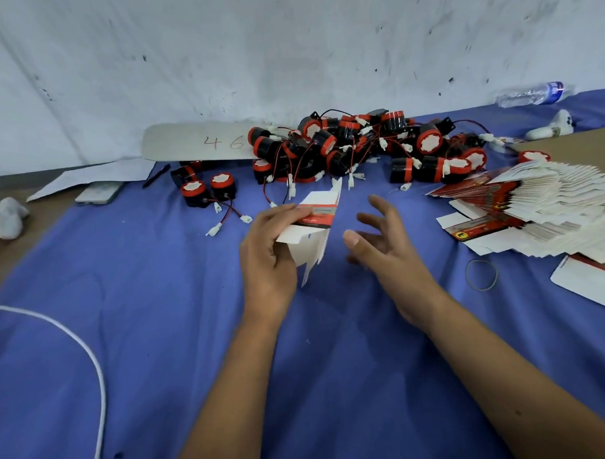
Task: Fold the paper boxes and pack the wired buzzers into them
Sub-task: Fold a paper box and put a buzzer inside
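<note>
My left hand (267, 251) grips a partly unfolded white and red paper box (314, 225) above the blue cloth, its flaps hanging loose toward me. Just to the right of the box, my right hand (380, 237) hovers with fingers spread, holding nothing. A heap of black and red wired buzzers (360, 145) lies behind the hands near the wall. Two more buzzers (207, 191) sit apart at the left of the heap. A fanned stack of flat boxes (533, 207) lies at the right.
A blue cloth (159, 303) covers the table. A phone (99, 193) and a pen (155, 176) lie at the back left, a water bottle (533, 94) at the back right, a rubber band (481, 274) near the flat boxes, a white cable (93, 357) at the left.
</note>
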`<action>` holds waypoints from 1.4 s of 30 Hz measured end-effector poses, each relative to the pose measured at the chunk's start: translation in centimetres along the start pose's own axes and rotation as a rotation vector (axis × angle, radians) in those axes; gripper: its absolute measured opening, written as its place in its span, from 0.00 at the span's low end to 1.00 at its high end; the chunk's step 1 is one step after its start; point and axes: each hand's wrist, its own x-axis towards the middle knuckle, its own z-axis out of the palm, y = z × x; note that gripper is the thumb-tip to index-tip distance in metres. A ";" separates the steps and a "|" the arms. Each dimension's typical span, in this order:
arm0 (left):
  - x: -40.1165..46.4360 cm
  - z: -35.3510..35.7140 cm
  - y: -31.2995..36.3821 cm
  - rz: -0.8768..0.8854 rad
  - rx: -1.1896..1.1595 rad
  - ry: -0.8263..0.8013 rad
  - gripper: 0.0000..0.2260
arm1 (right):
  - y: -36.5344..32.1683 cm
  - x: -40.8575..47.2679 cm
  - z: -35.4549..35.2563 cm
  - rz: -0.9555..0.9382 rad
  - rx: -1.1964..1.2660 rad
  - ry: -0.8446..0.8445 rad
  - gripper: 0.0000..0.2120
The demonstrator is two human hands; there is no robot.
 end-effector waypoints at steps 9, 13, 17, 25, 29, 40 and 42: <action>-1.1 2.2 2.1 0.029 -0.175 -0.078 0.26 | -1.0 0.0 -0.3 0.312 0.628 -0.242 0.28; -0.5 0.4 1.4 -0.270 -0.320 -0.242 0.32 | -0.9 0.4 -0.8 0.296 0.583 -0.128 0.17; -0.5 -1.4 -0.2 -0.503 -0.616 -0.516 0.42 | -0.7 0.7 -1.5 0.304 0.531 -0.096 0.12; -1.3 0.9 2.0 -0.497 -0.607 -0.559 0.43 | -0.3 0.7 -1.0 0.269 0.514 -0.248 0.37; -1.5 2.1 3.4 -0.542 -0.751 -0.566 0.35 | -0.3 0.7 -0.8 0.243 0.510 -0.209 0.36; -0.3 1.1 2.1 -0.927 -0.926 -0.271 0.34 | -0.1 0.3 -0.2 0.099 0.097 -0.026 0.39; -0.5 1.0 1.9 -0.900 -0.796 -0.317 0.33 | 0.1 -0.2 0.5 -0.090 -0.155 -0.059 0.44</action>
